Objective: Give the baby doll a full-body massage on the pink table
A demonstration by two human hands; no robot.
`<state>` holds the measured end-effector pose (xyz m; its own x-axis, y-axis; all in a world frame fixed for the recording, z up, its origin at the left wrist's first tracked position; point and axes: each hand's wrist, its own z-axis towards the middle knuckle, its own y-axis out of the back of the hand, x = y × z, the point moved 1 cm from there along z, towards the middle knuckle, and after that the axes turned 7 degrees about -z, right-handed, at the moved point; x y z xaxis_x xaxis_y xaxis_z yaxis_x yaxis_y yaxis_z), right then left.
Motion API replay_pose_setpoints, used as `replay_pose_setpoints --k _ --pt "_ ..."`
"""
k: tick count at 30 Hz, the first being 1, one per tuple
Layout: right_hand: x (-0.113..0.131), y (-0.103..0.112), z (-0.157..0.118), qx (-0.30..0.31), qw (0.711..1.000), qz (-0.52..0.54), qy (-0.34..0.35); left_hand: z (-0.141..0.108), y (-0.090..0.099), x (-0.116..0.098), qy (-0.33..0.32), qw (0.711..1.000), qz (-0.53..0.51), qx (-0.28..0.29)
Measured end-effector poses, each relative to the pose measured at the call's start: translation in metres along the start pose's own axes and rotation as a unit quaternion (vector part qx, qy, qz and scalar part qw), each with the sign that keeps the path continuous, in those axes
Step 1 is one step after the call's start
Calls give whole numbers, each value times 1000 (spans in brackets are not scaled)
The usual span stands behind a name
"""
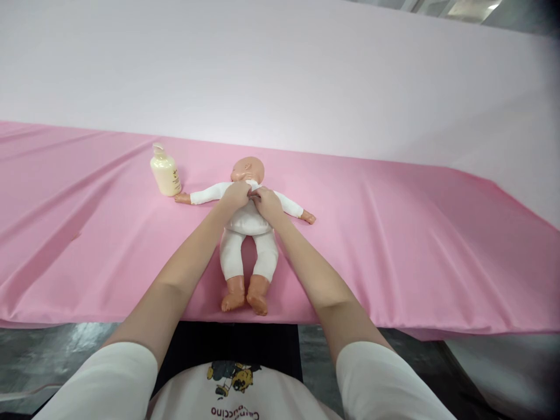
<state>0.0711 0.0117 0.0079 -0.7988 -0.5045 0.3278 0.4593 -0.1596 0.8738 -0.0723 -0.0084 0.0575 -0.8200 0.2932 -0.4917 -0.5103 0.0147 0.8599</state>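
Bright, soft, fairly even light fills the scene, seemingly from overhead. The white wall [280, 76] glows palest in its middle and greys toward the right. Faint shadows sit beside the bottle [166, 175] and between the legs of the doll [249, 221]; cloth folds shade the bench [394, 245] gently. The floor [317, 361] is dim, with a dull sheen at left. A small glare streak marks the top right, near a dark, blurred edge. Wide-angle stretching bows the outer parts. Bottle lettering is too small to read.
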Motion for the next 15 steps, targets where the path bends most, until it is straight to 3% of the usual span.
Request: replay_pose_setpoints --k 3,7,10,15 --pt "-3 -2 0 -6 1000 -1 9 5 -9 6 -19 1000 24 -2" --pt "-3 7 1 -63 998 11 20 10 -9 8 -60 995 28 -75" --pt "-4 6 2 -106 994 22 32 11 -10 10 -55 992 27 -114" --pt "-9 -6 4 -21 998 14 56 10 -21 21 7 996 34 -87"
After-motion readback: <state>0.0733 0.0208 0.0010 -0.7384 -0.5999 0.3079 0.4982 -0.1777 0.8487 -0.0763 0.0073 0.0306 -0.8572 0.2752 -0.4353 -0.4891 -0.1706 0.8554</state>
